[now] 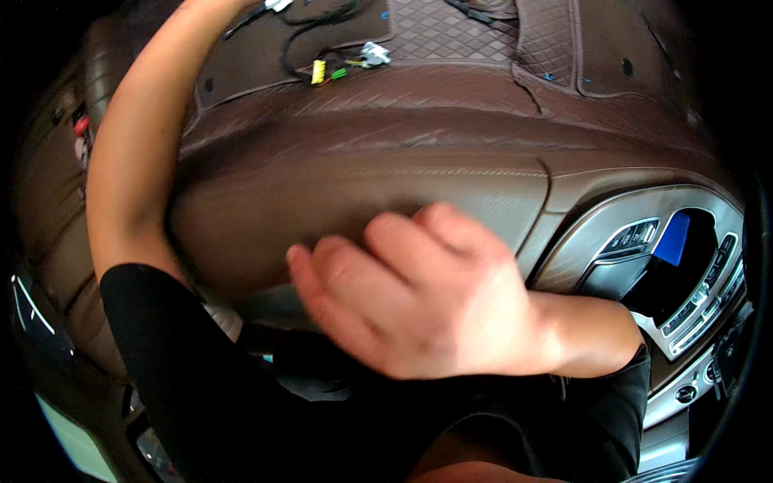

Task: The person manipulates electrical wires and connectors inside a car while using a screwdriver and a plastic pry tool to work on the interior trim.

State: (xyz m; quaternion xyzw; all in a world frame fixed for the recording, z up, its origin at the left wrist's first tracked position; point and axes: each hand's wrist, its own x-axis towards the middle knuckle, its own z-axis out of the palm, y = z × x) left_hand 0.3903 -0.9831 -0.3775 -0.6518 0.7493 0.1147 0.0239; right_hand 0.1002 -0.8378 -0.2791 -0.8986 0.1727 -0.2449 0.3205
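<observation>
My right hand (427,298) is in the middle of the view with its back turned up. Its fingers are curled in, and their tips and the palm are hidden, so whether it holds anything does not show. It is slightly blurred, over the near side of a stitched brown leather padded surface (362,193). On the left, my bare left arm (133,161) stretches away past the top edge, where the left hand is cut off.
Quilted brown floor matting (451,40) lies at the far side. On it are a black cable with a yellow connector (318,72), a green connector (339,74) and a whitish connector (375,54). At right is a metal-trimmed console (555,249) with a blue object (672,239) in its recess.
</observation>
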